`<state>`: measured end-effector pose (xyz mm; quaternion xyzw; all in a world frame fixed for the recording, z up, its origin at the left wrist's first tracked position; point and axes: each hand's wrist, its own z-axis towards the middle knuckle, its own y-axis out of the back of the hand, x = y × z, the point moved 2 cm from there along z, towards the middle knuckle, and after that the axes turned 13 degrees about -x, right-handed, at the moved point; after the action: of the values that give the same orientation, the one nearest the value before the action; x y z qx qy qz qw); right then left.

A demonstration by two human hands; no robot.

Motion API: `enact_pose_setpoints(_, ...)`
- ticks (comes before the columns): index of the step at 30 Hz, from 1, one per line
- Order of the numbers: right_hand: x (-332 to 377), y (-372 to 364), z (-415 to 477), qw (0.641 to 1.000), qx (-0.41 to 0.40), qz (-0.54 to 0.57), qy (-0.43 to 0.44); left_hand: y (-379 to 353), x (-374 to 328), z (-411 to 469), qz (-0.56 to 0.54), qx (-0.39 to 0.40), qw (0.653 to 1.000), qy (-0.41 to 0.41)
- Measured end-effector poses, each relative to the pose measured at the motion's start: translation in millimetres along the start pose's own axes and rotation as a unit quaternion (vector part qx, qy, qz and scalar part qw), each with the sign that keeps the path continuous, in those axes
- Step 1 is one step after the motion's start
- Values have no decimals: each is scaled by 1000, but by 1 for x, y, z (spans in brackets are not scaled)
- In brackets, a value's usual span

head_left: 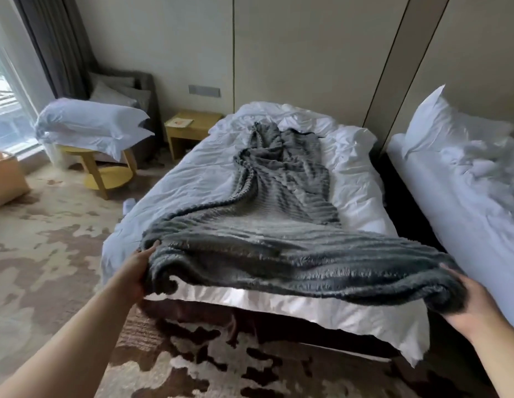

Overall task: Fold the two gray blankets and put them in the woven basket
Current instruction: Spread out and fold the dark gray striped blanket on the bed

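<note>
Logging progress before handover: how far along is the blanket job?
Done: nothing; no blanket shows in the woven basket. In hand: left hand and right hand grip the near edge of one gray blanket, unfolded on the bed. Left: fold both, basket both.

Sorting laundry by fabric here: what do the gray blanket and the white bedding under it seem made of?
Gray blanket: likely thick plush fleece or chenille, matte; raised ribs and fuzzy pile show. White bedding: likely smooth woven cotton or blend, faint sheen; it holds crisp creases. Exact fibre cannot be told.
</note>
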<state>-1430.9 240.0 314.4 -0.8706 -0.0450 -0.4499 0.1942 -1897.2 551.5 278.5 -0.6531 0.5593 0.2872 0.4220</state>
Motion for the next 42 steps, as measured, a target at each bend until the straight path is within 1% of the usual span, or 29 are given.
enact_pose_setpoints(1,-8,11,3,999,18,-25,-14,4,9,-8,29,-35,999,-9)
enact_pose_setpoints(2,-20,27,3,995,14,-99,-2,10,22,-15,63,-75,995,-13)
enact_pose_setpoints(3,-33,45,2,988,7,-157,-12,19,36,-22,89,-112,990,-3)
enact_pose_setpoints(5,-55,78,-1,961,-82,-259,-50,36,63,-38,121,-146,981,39)
enact_pose_setpoints(8,-85,121,-11,921,-132,-355,-93,63,91,-61,172,-197,962,73)
enact_pose_setpoints(9,-91,132,-10,907,-141,-384,-98,71,98,-68,189,-209,956,83)
enact_pose_setpoints(11,-100,145,-15,891,-131,-419,-113,81,108,-86,219,-209,947,110)
enact_pose_setpoints(13,-103,149,-27,882,-116,-433,-145,85,113,-104,239,-175,946,132)
enact_pose_setpoints(15,-97,144,-33,889,-84,-423,-156,85,114,-116,246,-135,948,152)
enact_pose_setpoints(17,-84,134,-36,915,-65,-377,-127,83,113,-125,209,-101,963,140)
enact_pose_setpoints(19,-67,121,-39,963,-47,-260,-58,82,108,-129,114,-79,985,101)
enact_pose_setpoints(20,-57,116,-42,981,-33,-191,-25,82,106,-130,63,-68,992,83)
enact_pose_setpoints(21,-49,113,-47,989,-27,-142,-5,81,106,-131,30,-64,995,73)
enact_pose_setpoints(22,-45,114,-49,993,-30,-112,0,83,109,-132,35,-69,995,65)
enact_pose_setpoints(23,-46,120,-47,992,-55,-116,-13,85,113,-133,74,-85,992,61)
enact_pose_setpoints(24,-51,131,-44,984,-86,-149,-34,89,119,-134,133,-108,983,61)
enact_pose_setpoints(25,-60,145,-44,974,-101,-195,-64,96,124,-134,190,-139,970,61)
enact_pose_setpoints(27,-79,179,-46,936,-102,-318,-112,109,131,-130,254,-214,942,48)
enact_pose_setpoints(28,-87,193,-44,910,-107,-380,-127,113,133,-126,247,-242,937,42)
enact_pose_setpoints(29,-93,202,-42,888,-119,-423,-137,114,135,-126,219,-259,940,38)
enact_pose_setpoints(30,-99,207,-41,873,-125,-450,-142,114,136,-126,189,-268,944,31)
enact_pose_setpoints(31,-105,208,-44,867,-117,-462,-141,112,138,-127,171,-271,947,23)
enact_pose_setpoints(33,-112,205,-49,867,-118,-460,-152,106,142,-133,155,-244,957,12)
enact_pose_setpoints(35,-116,202,-51,883,-138,-424,-147,99,146,-140,125,-181,975,13)
enact_pose_setpoints(37,-117,199,-54,904,-147,-378,-132,95,148,-141,52,-116,992,18)
enact_pose_setpoints(39,-117,198,-53,922,-150,-336,-122,90,147,-140,-8,-46,998,39)
enact_pose_setpoints(40,-118,199,-53,925,-154,-325,-122,87,147,-140,-3,-19,998,56)
enact_pose_setpoints(41,-118,201,-53,926,-155,-322,-125,85,147,-140,32,-7,997,71)
enact_pose_setpoints(42,-118,203,-53,924,-154,-324,-129,84,148,-139,88,-11,993,78)
